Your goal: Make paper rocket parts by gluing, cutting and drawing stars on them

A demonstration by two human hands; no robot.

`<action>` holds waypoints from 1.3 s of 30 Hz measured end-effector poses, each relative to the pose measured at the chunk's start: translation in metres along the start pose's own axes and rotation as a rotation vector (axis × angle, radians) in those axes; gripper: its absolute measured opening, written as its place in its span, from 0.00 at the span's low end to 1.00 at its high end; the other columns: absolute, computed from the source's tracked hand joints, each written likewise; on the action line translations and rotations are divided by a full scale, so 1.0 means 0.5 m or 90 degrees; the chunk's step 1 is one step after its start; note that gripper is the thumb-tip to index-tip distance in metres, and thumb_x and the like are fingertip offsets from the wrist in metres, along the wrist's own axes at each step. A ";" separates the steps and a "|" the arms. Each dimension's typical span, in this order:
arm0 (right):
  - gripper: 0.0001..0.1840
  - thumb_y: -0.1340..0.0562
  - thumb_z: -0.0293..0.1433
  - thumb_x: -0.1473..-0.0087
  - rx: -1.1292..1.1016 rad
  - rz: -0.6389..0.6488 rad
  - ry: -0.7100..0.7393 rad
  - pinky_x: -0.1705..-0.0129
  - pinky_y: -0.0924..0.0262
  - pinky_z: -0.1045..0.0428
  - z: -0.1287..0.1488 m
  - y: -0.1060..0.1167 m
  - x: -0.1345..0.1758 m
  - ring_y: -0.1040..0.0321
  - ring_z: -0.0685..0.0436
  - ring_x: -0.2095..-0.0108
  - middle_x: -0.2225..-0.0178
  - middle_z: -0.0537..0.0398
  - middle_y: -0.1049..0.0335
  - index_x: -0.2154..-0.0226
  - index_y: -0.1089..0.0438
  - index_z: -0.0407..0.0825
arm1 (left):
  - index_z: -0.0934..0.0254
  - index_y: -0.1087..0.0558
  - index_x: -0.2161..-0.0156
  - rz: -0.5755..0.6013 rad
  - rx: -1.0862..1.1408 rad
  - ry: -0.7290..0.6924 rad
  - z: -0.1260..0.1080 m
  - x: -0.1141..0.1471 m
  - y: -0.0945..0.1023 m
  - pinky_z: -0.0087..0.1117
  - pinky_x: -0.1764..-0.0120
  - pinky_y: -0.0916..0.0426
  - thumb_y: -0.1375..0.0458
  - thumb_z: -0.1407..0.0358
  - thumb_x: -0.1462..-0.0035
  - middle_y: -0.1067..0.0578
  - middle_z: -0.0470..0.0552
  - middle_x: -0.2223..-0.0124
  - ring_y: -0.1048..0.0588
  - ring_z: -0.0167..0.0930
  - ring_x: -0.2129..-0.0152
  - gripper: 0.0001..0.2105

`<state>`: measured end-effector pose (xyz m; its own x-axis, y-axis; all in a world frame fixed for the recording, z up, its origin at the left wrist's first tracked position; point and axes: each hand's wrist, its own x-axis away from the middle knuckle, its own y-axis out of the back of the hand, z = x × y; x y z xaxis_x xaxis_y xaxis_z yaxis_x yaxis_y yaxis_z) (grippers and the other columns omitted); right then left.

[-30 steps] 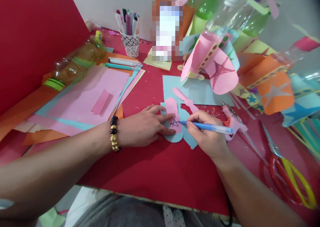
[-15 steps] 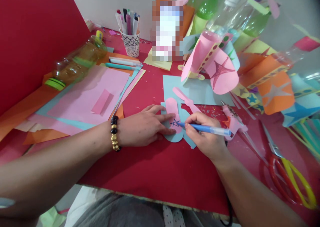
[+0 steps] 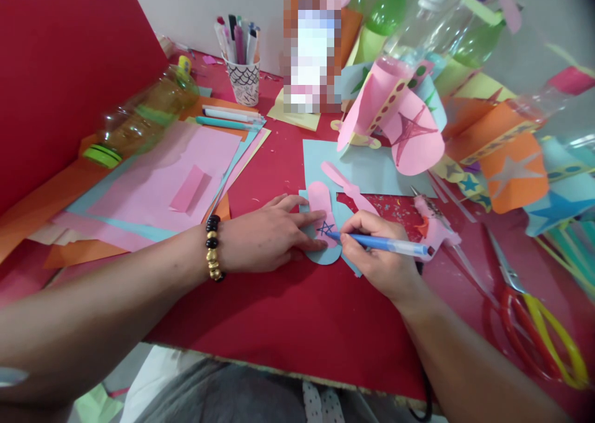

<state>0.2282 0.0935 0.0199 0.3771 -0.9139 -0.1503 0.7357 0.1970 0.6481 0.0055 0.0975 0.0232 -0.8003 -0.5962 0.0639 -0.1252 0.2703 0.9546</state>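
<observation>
Our blue marker pen [image 3: 379, 243] has slid slightly left, pinched in our right hand [image 3: 383, 255] at the star [image 3: 325, 228], our left hand [image 3: 264, 240] spread onto the pink cutout [image 3: 319, 197]

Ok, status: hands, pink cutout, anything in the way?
Left hand resting on pink cutout. Right hand gripping blue pen, tip at inked star. Scissors lie right, apart from both hands.
</observation>
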 end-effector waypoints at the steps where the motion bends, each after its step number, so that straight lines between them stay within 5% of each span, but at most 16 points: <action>1: 0.04 0.40 0.27 0.51 -0.003 0.003 0.001 0.77 0.47 0.55 0.000 0.000 0.000 0.45 0.53 0.81 0.81 0.61 0.39 0.76 0.34 0.48 | 0.47 0.29 0.45 0.005 -0.003 0.000 0.000 0.000 0.001 0.52 0.42 0.45 0.45 0.71 0.42 0.39 0.48 0.35 0.43 0.47 0.41 0.22; 39: 0.03 0.40 0.26 0.50 -0.040 0.031 0.028 0.77 0.45 0.56 -0.002 -0.005 0.003 0.43 0.55 0.81 0.81 0.61 0.37 0.73 0.31 0.46 | 0.46 0.28 0.46 0.010 0.014 -0.003 -0.001 0.001 0.001 0.54 0.41 0.47 0.43 0.70 0.43 0.41 0.47 0.34 0.44 0.48 0.40 0.21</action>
<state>0.2273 0.0921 0.0172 0.4366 -0.8865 -0.1534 0.7493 0.2640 0.6073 0.0051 0.0969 0.0236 -0.8052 -0.5879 0.0777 -0.1251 0.2965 0.9468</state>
